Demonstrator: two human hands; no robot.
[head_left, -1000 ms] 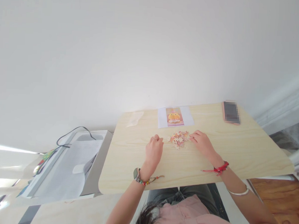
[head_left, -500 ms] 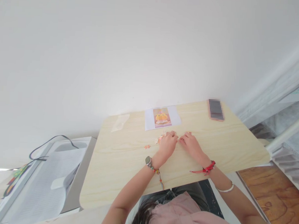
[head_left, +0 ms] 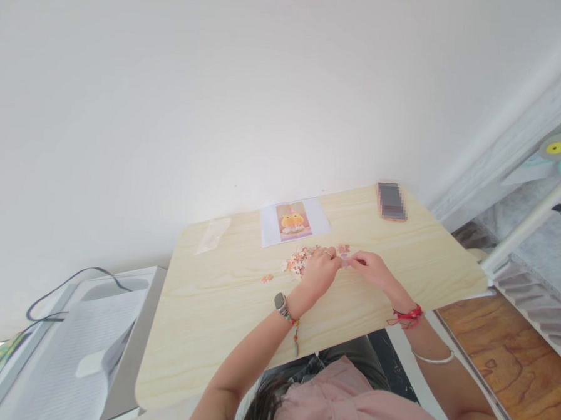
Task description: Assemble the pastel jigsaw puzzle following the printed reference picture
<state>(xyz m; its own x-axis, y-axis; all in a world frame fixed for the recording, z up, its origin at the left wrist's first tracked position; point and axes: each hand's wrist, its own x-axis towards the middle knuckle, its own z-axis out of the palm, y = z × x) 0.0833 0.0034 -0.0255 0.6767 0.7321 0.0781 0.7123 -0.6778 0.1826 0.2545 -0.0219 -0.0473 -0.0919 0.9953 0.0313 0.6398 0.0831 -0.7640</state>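
Both hands meet near the middle of the pale wooden tabletop (head_left: pixel 218 319). The left hand (head_left: pixel 318 273) and the right hand (head_left: pixel 369 268) have their fingertips drawn together around a small pinkish puzzle piece (head_left: pixel 344 258); the fingers of both are curled in and pinched, though the piece is too small to tell which hand actually carries it, or which way it points and how its long axis lies.

At about 9 o'clock from the left hand, touching its knuckles, lies the heap of puzzle pieces (head_left: pixel 298 262), a loose pile stretched roughly from 8 to 2 o'clock. One stray piece (head_left: pixel 267 277) lies apart at 9 o'clock of the heap. A couple of pieces (head_left: pixel 343 248) sit just at 12 o'clock of the fingertips.

At 11 o'clock from the hands is the reference picture (head_left: pixel 293 221), a white sheet with a yellow figure, its long axis running 9 to 3 o'clock along the far edge. A phone (head_left: pixel 390 201) lies at 1 o'clock, its long axis toward 12. A clear plastic bag (head_left: pixel 212 234) rests well away at 10 o'clock.
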